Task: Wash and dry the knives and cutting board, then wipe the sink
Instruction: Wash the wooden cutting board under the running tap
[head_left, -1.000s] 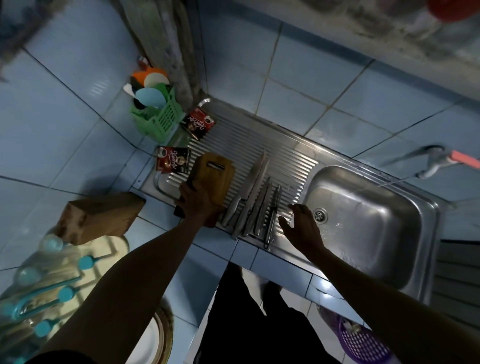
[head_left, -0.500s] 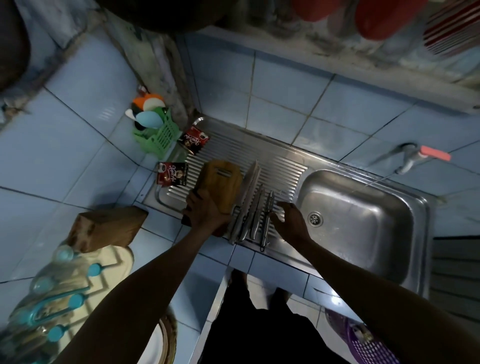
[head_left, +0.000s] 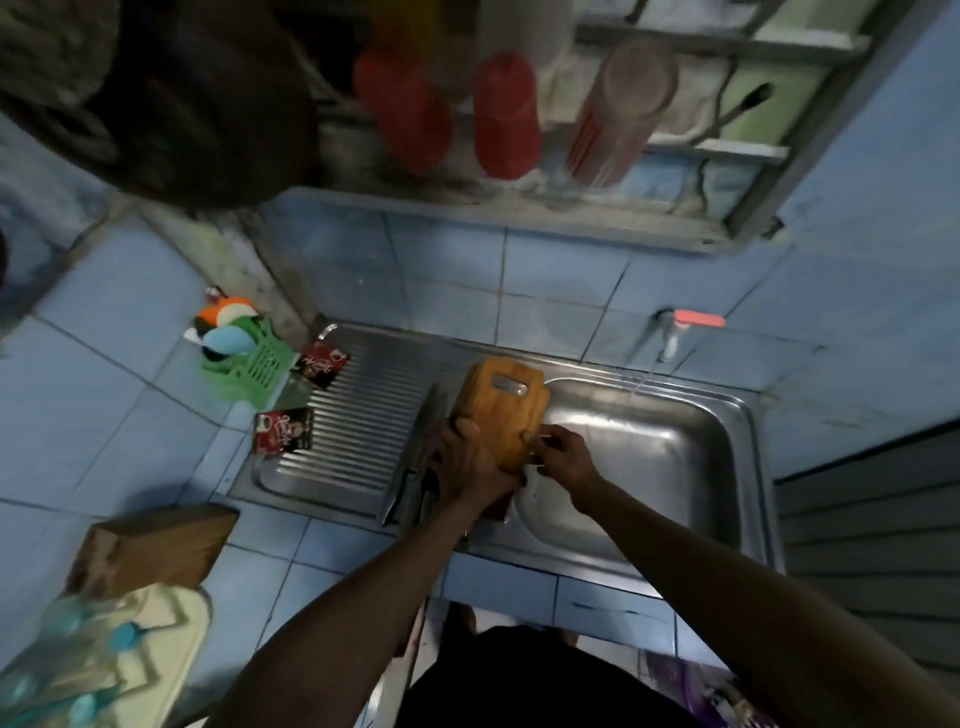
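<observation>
I observe my left hand (head_left: 470, 460) gripping the cutting board (head_left: 501, 410) at the sink (head_left: 727, 457) basin's left edge; my right hand (head_left: 563, 457) pinches its lower right edge. The knives (head_left: 415, 467) lie on the drainboard, apparently partly under my left wrist.

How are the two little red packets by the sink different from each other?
The upper red packet leans at the back corner of the draining board, right beside the green basket; the lower red packet sits nearer the front, at the board's left edge, apart from the basket. The upper one is tilted; the lower one lies squarer. Both are dark red with white writing, too blurred to read.
</observation>
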